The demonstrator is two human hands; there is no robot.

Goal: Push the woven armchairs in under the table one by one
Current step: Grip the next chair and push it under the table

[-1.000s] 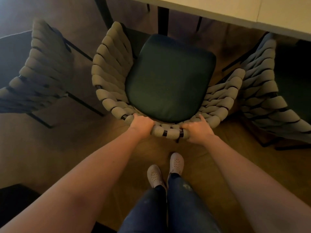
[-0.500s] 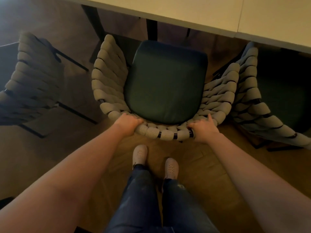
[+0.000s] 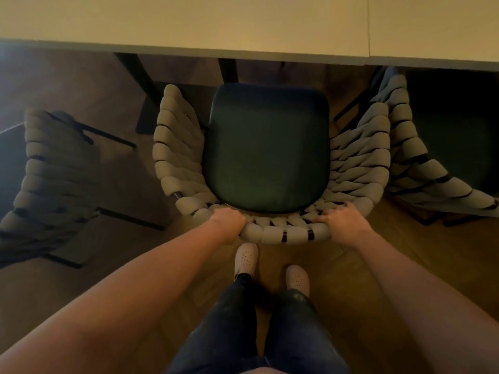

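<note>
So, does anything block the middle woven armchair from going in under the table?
Possibly. A dark table leg stands just ahead of the grey woven armchair with the dark green cushion, near its front left corner. The neighbouring woven armchair crowds its right side.

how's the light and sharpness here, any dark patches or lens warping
Head view: dim, warm light, no glare; the table top is brightest; the left armchair sinks into deep shadow, weave barely readable; the middle armchair and the left hand and right hand on its back are soft but legible; wide-angle stretch swells the forearms toward the bottom corners.
</note>
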